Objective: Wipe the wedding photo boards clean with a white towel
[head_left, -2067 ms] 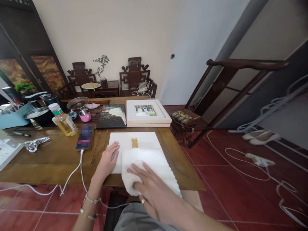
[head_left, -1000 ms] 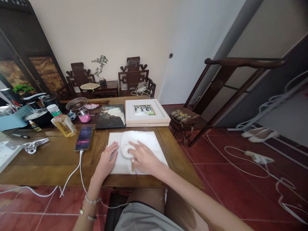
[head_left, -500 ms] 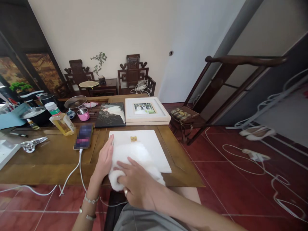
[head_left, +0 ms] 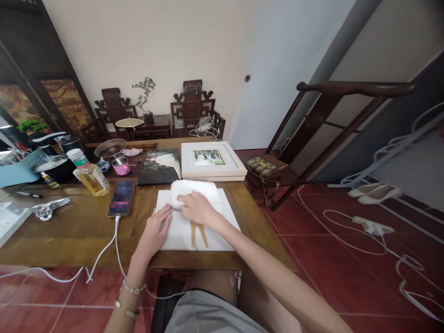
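A white fluffy cloth [head_left: 208, 188] lies bunched over the far part of a white board [head_left: 222, 238] on the wooden table. My right hand [head_left: 197, 209] grips the near side of the cloth, its fingers pressed into it. Below the cloth, two ochre leg-like shapes [head_left: 194, 233] show on the board; the rest of that picture is covered. My left hand [head_left: 157, 227] rests flat along the board's left edge, fingers stretched out, their tips close to the cloth.
Behind the board are a white framed photo [head_left: 239, 169] and a dark picture panel [head_left: 152, 171]. To the left are a phone [head_left: 121, 196] on a white cable, a bottle of yellow liquid [head_left: 90, 178], a pink cup [head_left: 120, 167] and a clear claw clip [head_left: 48, 210]. A chair [head_left: 287, 166] stands right.
My right hand has pushed the cloth from the board's near edge to its far edge, uncovering the ochre legs and covering the picture's upper part. My left hand has slid slightly nearer me.
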`<state>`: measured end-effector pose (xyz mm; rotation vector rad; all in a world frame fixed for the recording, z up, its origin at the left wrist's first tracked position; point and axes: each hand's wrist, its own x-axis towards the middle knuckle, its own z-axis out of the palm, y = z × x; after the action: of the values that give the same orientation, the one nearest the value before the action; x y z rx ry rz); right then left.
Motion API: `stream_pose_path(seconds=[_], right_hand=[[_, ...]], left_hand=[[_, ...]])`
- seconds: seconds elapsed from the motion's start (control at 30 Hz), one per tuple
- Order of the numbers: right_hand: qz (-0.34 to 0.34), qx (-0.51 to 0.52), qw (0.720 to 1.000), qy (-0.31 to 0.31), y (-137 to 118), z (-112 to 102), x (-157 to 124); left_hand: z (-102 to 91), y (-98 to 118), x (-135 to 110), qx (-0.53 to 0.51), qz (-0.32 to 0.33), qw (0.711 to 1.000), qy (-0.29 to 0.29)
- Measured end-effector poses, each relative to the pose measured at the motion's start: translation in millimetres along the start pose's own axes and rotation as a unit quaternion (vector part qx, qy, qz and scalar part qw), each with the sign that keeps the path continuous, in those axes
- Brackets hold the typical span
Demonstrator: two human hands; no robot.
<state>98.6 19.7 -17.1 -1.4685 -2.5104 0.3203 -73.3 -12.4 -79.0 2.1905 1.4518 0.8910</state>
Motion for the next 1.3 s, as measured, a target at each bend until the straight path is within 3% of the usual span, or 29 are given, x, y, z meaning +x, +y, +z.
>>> stream_pose_path(seconds=[0.2, 0.4, 0.67, 0.77, 0.9, 1.1, 1.2, 1.3], right_hand=[[-0.046, 0.042, 0.998, -0.011, -6.4, 4.7, 35.1], [-0.011, 0.069, 0.998, 0.005, 12.3, 3.4, 31.8], [0.053, 0.07, 0.995, 0.047, 80.0, -10.8, -19.1], [0.078, 0.061, 0.993, 0.06, 93.5, -10.6, -41.9], [0.074, 0.058, 0.994, 0.05, 86.2, -4.3, -79.3], [0.075, 0.075, 0.994, -0.013, 49.4, -6.2, -142.2], [0.058, 0.076, 0.995, -0.037, 42.9, -11.2, -150.5], [0.052, 0.072, 0.996, -0.012, 52.6, -12.1, -132.8]], left_hand=[[-0.4, -1.8, -0.5, 0.013, 0.015, 1.0, 0.0], [-0.1, -2.5, -1.8, 0.0, 0.004, 1.0, 0.0], [1.5, -6.2, -2.1, 0.011, 0.003, 1.0, -0.015], [1.6, -6.3, -2.3, 0.01, 0.001, 1.0, -0.015], [2.0, -6.5, -2.3, 0.009, 0.001, 1.0, -0.015], [3.0, -7.2, -2.2, 0.002, 0.003, 1.0, -0.008], [2.5, -5.9, -2.3, 0.005, 0.001, 1.0, -0.01], [1.7, -4.5, -2.4, 0.002, 0.0, 1.0, -0.01]])
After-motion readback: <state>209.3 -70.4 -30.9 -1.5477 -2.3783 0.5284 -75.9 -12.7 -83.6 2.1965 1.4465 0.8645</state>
